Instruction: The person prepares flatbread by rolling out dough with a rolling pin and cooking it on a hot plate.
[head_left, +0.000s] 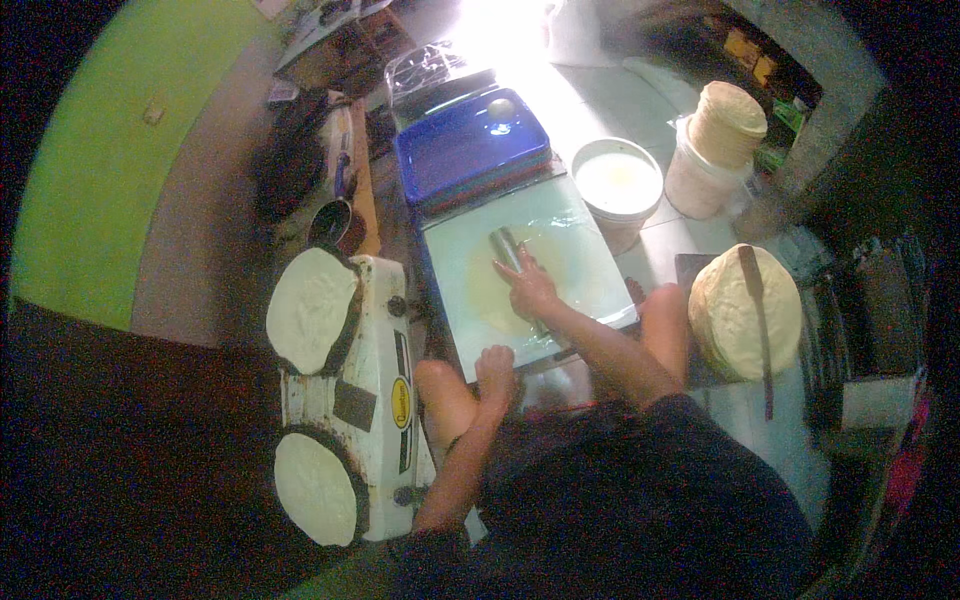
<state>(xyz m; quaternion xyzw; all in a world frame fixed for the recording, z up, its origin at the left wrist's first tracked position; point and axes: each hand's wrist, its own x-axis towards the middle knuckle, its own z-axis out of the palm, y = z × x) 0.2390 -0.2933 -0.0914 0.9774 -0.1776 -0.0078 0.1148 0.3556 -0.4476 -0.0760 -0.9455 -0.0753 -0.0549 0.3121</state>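
Observation:
My right hand (534, 291) lies over a metal cylinder (504, 244) used like a rolling pin, with the fingers spread along it. Beneath them is a thin, pale round sheet of dough (484, 281), spread on a light, shiny board (450, 247). At the board's near left edge rests my left hand (496, 366), its fingers curled; whether it grips the edge is unclear. Beyond the board sits a blue plastic tray (465, 154) with a pale dough ball (500, 111) near its far right corner.
Left stands a two-burner Quantum gas stove (386, 300) with pale flatbreads (311, 311) (315, 487) on its pans. A white bucket (616, 180) and a container (701, 176) with stacked flatbreads (727, 124) stand right. Another flatbread stack (731, 330) carries a wooden spatula (754, 292).

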